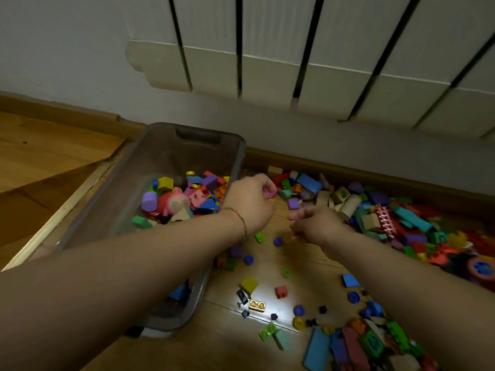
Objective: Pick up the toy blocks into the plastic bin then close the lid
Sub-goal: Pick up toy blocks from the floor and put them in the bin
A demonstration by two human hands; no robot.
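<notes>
On the wooden floor (53,145), beneath one white radiator (267,62): one clear plastic bin (150,156), uncovered, standing left of centre with its far end near the skirting board (67,108). Inside it, toy blocks (203,194) heaped toward the far end, too many to count, among them one purple cylinder (149,201) and one yellow cube (165,183). Right of the bin, a larger spread of blocks (388,218) lying along the wall, and another cluster (361,344) at the lower right. Between these, a scatter of small loose pieces, including one red piece (280,291) and one gold brick (257,305) in a bright patch of light.

Two hands, both reaching forward on bare forearms. Left hand (249,202) just beside the bin's right wall, fingers curled round a pink block (271,193); one thin braided bracelet (241,219) on that wrist. Right hand (318,223) near the left one, at the edge of the larger spread, fingers loosely bent, thumb pointing left. Blurred, so cannot tell whether grasping anything or released.

Near end of the bin hidden behind the left forearm, its contents there hard to make out. Part of the larger spread covered by the right forearm. Lower-right cluster cut off by the frame edge. Most pieces in the heaps smeared, with shapes beyond sure telling.
</notes>
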